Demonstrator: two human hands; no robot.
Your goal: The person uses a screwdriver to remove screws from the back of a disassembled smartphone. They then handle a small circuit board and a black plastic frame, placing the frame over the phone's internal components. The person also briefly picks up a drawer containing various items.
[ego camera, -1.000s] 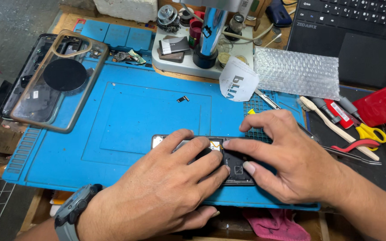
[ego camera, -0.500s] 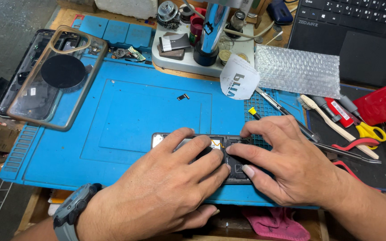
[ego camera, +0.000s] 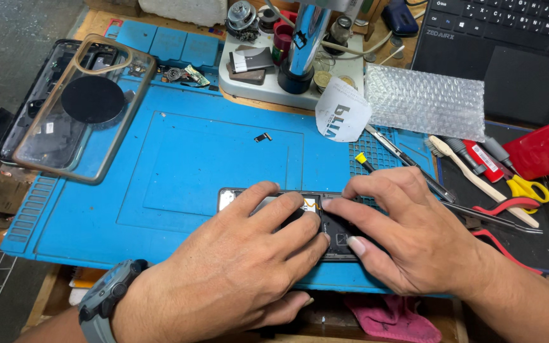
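Both the left hand (ego camera: 236, 267) and right hand (ego camera: 401, 235) lay spread flat, gripping nothing, pinning the opened black phone (ego camera: 325, 228) (mostly hidden beneath them) to the blue silicone mat (ego camera: 179, 171).

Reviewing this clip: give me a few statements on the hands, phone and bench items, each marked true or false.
1. Both hands, left and right, press on the opened phone. True.
2. The phone lies on a red mat. False: the mat is blue.
3. A watch is on the left wrist. True.
4. The clear case lies right of the phone. False: it lies far left.
5. The bubble wrap sits beside the laptop. True.
6. The right hand holds the scissors. False: they lie untouched.
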